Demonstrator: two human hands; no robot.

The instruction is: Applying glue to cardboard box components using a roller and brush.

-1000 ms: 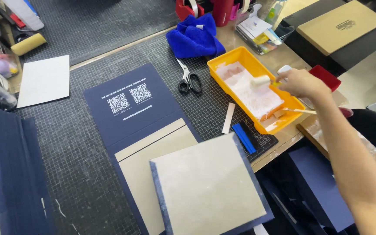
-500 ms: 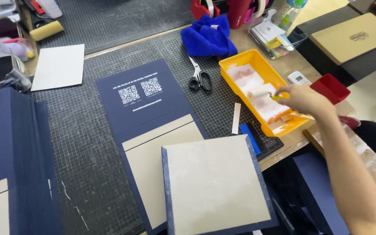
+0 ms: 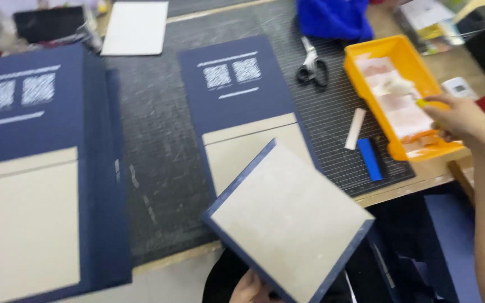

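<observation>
My right hand (image 3: 460, 119) reaches over the near end of an orange tray (image 3: 404, 49) and grips a tool with a yellow handle; its working end is hidden. A white roller lies in the tray among pale smears of glue. My left hand (image 3: 252, 290) shows only at the bottom edge, holding a grey board with navy blue edging (image 3: 287, 217) tilted above the table's front edge. Behind that board lies a navy cover with a grey panel (image 3: 242, 95) flat on the dark cutting mat (image 3: 152, 151).
A larger navy cover (image 3: 35, 163) fills the left side. Scissors (image 3: 311, 66), a white stick (image 3: 356, 128) and a blue strip (image 3: 370, 159) lie on the mat beside the tray. A blue cloth (image 3: 332, 17) and a white card (image 3: 135, 27) sit at the back.
The view has swung left and closer. The grey board has lifted off the mat and tilted toward me. My right hand has stayed at the tray's near end.
</observation>
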